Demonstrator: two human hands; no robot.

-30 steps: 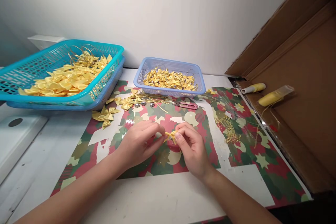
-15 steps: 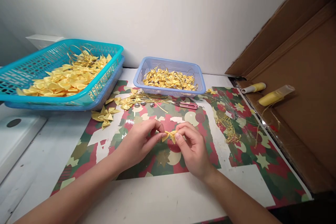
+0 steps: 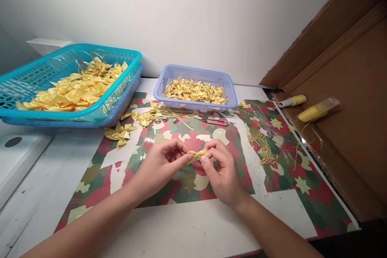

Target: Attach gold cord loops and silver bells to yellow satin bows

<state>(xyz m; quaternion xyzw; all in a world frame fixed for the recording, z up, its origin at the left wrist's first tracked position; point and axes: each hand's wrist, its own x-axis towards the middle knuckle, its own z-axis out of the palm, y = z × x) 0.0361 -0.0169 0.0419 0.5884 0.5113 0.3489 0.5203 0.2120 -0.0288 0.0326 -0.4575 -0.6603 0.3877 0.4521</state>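
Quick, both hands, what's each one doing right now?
Left hand: closed, pinching one end of a yellow ribbon bow.
Right hand: closed, pinching the bow's other end.

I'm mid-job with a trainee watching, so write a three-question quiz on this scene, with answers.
1. What do the left hand and right hand both pinch?
2. True or false: the slim pink-handled tool lies outside the rectangular lavender plastic basket.
3. Fill in: the rectangular turquoise plastic basket is stacked on a ____.

Key: 1. A small yellow ribbon bow. 2. True. 3. Blue plastic basket.
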